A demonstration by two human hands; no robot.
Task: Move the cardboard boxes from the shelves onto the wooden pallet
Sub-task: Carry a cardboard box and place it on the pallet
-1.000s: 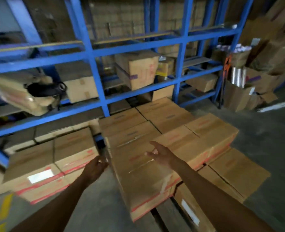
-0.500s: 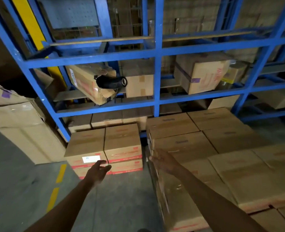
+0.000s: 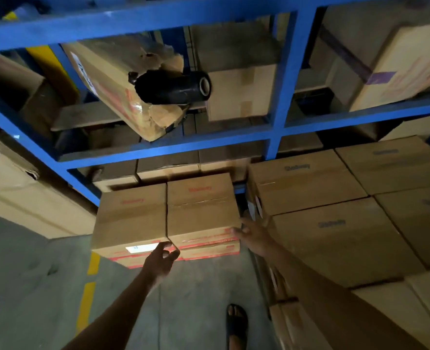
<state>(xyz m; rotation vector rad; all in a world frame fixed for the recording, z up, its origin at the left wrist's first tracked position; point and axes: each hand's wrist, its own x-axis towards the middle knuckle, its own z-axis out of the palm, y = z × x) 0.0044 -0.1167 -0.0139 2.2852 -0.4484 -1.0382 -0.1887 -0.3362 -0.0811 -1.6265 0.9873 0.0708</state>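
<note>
- Left hand (image 3: 161, 258): reaching forward at the near lower edge of the front stack, fingers loosely spread and slightly curled, fingertips touching or just short of the seam between two boxes; contact cannot be told; nothing held.
- Right hand (image 3: 253, 232): extended to the right near corner of the right top box (image 3: 201, 208), fingers straight and spread, resting against its side; no pinch.
- Left top box (image 3: 130, 218): side by side with the right top box, both on a lower layer of boxes with red stripes, standing on the floor (image 3: 32, 286) in front of the blue rack (image 3: 279, 102).
- Stacked boxes (image 3: 335, 223) at right: a dense block, tops level, just beside the right arm; what lies beneath is hidden.
- Shelf above: torn, tilted box (image 3: 108, 79) with a black roll (image 3: 173, 88) lying against its ripped end; further boxes behind.
- Floor: yellow line (image 3: 89, 294) at left; sandalled foot (image 3: 236, 324) near the lower edge.
</note>
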